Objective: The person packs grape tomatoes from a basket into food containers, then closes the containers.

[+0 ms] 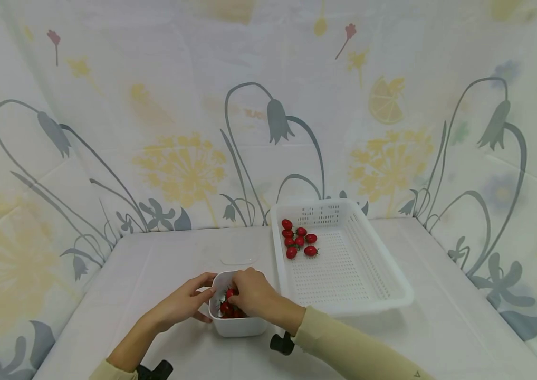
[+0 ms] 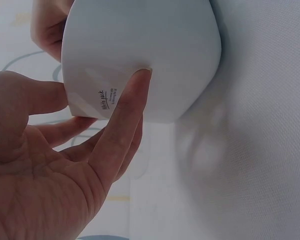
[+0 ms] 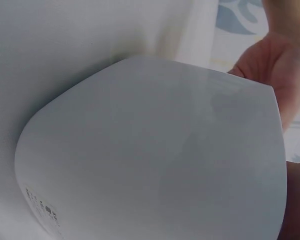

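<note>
A small white container [image 1: 240, 328] with rounded corners stands on the table, red cherry tomatoes [image 1: 226, 309] inside it. My left hand [image 1: 180, 303] holds its left side, thumb at the rim and fingers spread along the outer wall. Printed lettering shows on that wall in the left wrist view. From the right, my right hand [image 1: 255, 293] reaches down over the rim, thumb and curled fingers around a tomato among the others. Its fingertips are partly hidden. In the right wrist view the container wall [image 3: 150, 145] hides the fingers.
A large white perforated basket [image 1: 394, 264] stands behind and right of the container, with several cherry tomatoes [image 1: 299, 241] at its left side. A clear flat lid-like piece [image 1: 240, 259] lies behind the container. A patterned cloth [image 1: 268, 169] hangs along the back.
</note>
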Demonstrator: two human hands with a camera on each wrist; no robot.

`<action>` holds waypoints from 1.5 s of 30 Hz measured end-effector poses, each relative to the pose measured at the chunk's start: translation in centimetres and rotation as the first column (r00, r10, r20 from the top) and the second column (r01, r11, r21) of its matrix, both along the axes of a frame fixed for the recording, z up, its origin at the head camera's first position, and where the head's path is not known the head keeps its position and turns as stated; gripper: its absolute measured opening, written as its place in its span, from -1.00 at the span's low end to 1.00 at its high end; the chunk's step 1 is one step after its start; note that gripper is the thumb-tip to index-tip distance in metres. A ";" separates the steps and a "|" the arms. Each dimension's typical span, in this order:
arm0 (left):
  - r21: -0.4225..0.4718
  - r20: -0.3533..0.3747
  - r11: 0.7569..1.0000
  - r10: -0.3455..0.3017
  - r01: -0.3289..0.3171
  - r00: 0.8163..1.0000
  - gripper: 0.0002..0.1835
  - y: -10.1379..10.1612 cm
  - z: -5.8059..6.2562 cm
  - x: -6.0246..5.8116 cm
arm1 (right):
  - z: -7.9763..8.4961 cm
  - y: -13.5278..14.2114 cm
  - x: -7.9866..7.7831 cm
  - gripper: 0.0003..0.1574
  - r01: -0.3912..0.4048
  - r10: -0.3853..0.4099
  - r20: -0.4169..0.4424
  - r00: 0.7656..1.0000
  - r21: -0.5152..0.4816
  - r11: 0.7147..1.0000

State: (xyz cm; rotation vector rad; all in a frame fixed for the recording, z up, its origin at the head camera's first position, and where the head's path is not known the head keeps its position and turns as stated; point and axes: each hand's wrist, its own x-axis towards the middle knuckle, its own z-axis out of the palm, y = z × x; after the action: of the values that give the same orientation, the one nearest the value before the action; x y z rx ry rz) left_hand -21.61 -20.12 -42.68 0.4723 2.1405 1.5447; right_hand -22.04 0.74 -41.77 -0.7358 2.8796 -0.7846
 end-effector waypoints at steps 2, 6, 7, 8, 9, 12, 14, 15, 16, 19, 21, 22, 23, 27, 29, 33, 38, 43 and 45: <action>0.001 -0.002 1.000 -0.002 0.002 1.000 -0.55 0.0 0.0 0.0 | -0.2 0.0 0.0 -0.77 -0.013 0.015 -0.051 0.999 0.041 0.999; 0.003 -0.005 1.000 -0.002 0.002 1.000 -0.55 0.0 0.1 0.0 | -0.7 -0.1 -0.1 -0.82 -0.025 0.037 -0.108 0.993 0.108 0.994; 0.004 -0.006 1.000 -0.002 0.002 1.000 -0.55 0.1 0.1 0.0 | -0.7 -0.2 -0.1 -0.82 -0.026 0.038 -0.114 0.993 0.113 0.993; 0.005 -0.006 1.000 -0.002 0.002 1.000 -0.55 0.0 0.1 0.0 | -0.8 -0.2 -0.1 -0.83 -0.024 0.038 -0.115 0.993 0.119 0.993; 0.005 -0.006 1.000 -0.002 0.002 1.000 -0.55 0.0 0.1 0.1 | -0.9 -0.3 -0.1 -0.84 -0.022 0.035 -0.106 0.994 0.117 0.993; 0.008 -0.005 1.000 -0.001 0.001 1.000 -0.54 0.0 0.0 0.1 | -1.0 -0.3 -0.1 -0.83 -0.017 0.029 -0.102 0.994 0.115 0.993; 0.008 -0.004 1.000 -0.001 0.001 1.000 -0.54 0.0 0.0 0.1 | -1.1 -0.3 -0.1 -0.82 -0.015 0.028 -0.104 0.994 0.126 0.992; 0.008 -0.004 1.000 -0.001 0.001 1.000 -0.54 0.0 -0.1 0.1 | -1.1 -0.3 -0.1 -0.82 -0.015 0.028 -0.103 0.994 0.125 0.992; 0.008 -0.006 1.000 -0.001 0.001 1.000 -0.53 -0.1 -0.1 0.0 | -1.0 -0.3 -0.2 -0.82 -0.014 0.027 -0.103 0.994 0.124 0.992; 0.009 -0.005 1.000 -0.002 0.002 1.000 -0.53 -0.1 -0.1 0.0 | -0.9 -0.4 -0.2 -0.82 -0.015 0.029 -0.102 0.994 0.132 0.991; 0.012 -0.002 1.000 -0.003 0.003 1.000 -0.53 -0.1 -0.1 0.0 | -0.9 -0.4 -0.3 -0.81 -0.022 0.037 -0.103 0.994 0.137 0.990; 0.012 -0.002 1.000 -0.004 0.004 1.000 -0.53 -0.1 -0.1 0.0 | -0.9 -0.4 -0.3 -0.80 -0.028 0.042 -0.102 0.994 0.140 0.990; 0.012 0.000 1.000 -0.004 0.004 1.000 -0.53 -0.1 -0.1 0.0 | -0.8 -0.4 -0.3 -0.80 -0.032 0.047 -0.100 0.994 0.141 0.990; 0.002 -0.003 1.000 -0.003 0.003 1.000 -0.53 -0.1 -0.2 0.0 | -0.8 -0.2 -0.4 -0.78 -0.056 0.069 -0.095 0.993 0.132 0.990; -0.005 -0.005 1.000 0.001 -0.001 1.000 -0.53 -0.1 -0.3 0.0 | -0.6 -0.1 -0.4 -0.76 -0.061 0.073 -0.087 0.994 0.128 0.990; -0.006 -0.009 1.000 0.002 -0.002 1.000 -0.53 -0.1 -0.3 0.0 | 0.4 0.2 0.0 -0.80 -0.066 0.075 -0.062 0.995 0.133 0.989; -0.008 -0.006 1.000 0.004 -0.004 1.000 -0.52 0.0 -0.1 0.1 | 2.4 1.1 0.7 -0.85 -0.057 0.055 0.014 0.998 0.122 0.991; -0.020 -0.010 1.000 0.007 -0.008 1.000 -0.52 0.1 0.0 0.1 | 4.0 2.5 0.9 -0.78 -0.066 0.063 0.027 0.998 0.126 0.990; -0.028 -0.010 1.000 0.012 -0.012 1.000 -0.52 0.1 -0.1 0.1 | 4.5 3.2 0.9 -0.75 -0.078 0.074 0.042 0.996 0.105 0.991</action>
State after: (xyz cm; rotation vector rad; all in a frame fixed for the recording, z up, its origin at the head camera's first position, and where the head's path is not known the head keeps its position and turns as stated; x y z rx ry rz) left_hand -21.50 -20.05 -42.74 0.4593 2.1739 1.5197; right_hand -21.13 3.94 -37.28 -0.8033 2.8151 -0.6231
